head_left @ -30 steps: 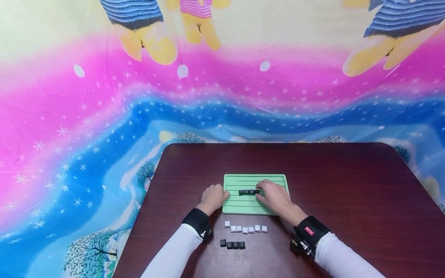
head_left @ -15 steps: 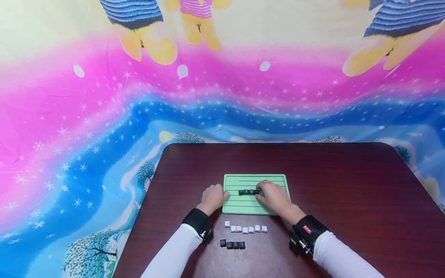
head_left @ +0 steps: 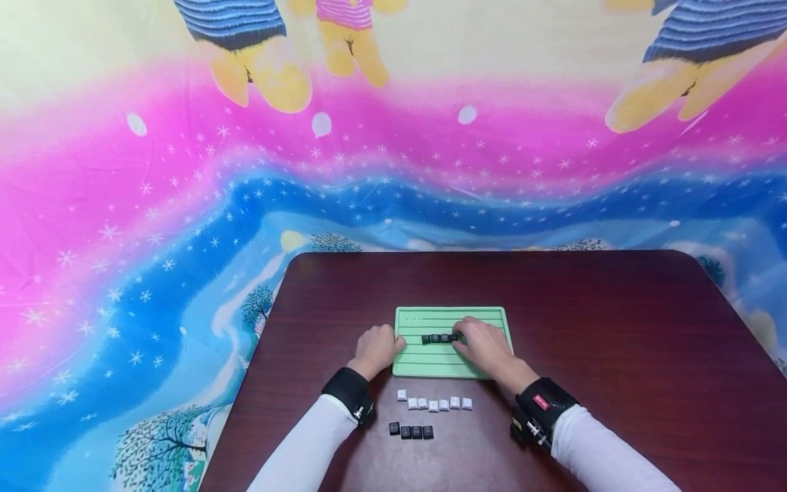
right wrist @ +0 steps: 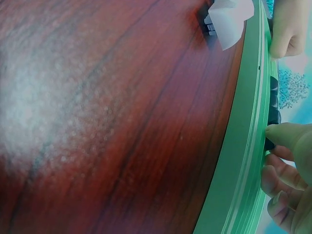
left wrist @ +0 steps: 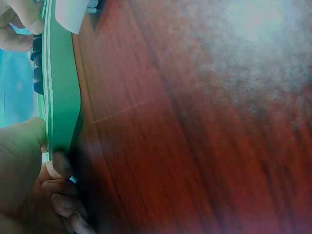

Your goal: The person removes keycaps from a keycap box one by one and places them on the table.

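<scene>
A light green ridged board lies on the table, with a short row of black keycaps standing along one of its grooves. My left hand grips the board's left edge; in the left wrist view the thumb is on top and the fingers curl at the side. At the row's right end, my right hand pinches the last black keycap between thumb and fingers. That keycap is partly hidden by the fingertips.
In front of the board, several white keycaps form an uneven row on the dark wood table. Nearer still sits a row of several black keycaps. A printed cloth hangs behind the table.
My right wrist and forearm have shifted slightly to the left, while the fingers stay at the same keycap. The left hand and the keycap rows keep their places.
</scene>
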Demonstrator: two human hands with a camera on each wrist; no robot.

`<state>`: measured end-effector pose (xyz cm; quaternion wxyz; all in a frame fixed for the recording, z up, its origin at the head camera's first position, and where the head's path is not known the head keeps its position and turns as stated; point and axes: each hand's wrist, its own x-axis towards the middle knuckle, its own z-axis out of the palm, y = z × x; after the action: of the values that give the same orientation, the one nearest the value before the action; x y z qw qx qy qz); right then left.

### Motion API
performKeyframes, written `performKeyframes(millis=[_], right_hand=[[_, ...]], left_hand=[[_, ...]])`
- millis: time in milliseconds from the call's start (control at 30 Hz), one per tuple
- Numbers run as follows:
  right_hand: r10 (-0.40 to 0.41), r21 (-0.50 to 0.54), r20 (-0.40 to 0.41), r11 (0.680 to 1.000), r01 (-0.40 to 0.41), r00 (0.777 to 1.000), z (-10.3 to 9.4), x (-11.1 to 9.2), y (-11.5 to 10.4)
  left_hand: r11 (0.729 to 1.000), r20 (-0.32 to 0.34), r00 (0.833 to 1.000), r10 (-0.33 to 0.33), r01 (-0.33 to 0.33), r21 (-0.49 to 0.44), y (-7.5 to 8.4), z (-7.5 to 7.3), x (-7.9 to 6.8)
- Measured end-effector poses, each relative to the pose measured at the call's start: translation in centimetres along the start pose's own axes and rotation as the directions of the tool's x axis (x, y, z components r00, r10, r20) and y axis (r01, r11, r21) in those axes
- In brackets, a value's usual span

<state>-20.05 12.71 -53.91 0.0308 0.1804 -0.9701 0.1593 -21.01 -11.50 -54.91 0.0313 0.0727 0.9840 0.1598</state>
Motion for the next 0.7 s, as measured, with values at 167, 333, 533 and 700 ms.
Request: performKeyframes(millis=[167,333,533,700], right_hand=[[0.003,0.009,0.000,1.000,-0.003,1.000,-0.02,0.01,-0.02],[0.010,0.020,0.001,1.000,-0.010,1.000,-0.05,-0.03,0.00],[0.008,0.030,-0.016,1.000,-0.008,1.000,-0.16,-0.13,-0.03],[-0.004,0.032,-0.030,0.999,0.005,1.000,-0.31,-0.17,-0.01]], left_hand=[[1.000,0.008,1.000,-0.006,0.006,-0.006,-0.09,0.12,0.06],[1.000,0.008,1.000,-0.005,0.005,-0.010,-0.15,0.19,0.14],[1.000,-0.033,0.999,0.016,-0.016,-0.014,-0.25,0.37,0.06],[1.000,-0.024,1.000,0.011,-0.012,-0.009,-0.22,0.33,0.08]])
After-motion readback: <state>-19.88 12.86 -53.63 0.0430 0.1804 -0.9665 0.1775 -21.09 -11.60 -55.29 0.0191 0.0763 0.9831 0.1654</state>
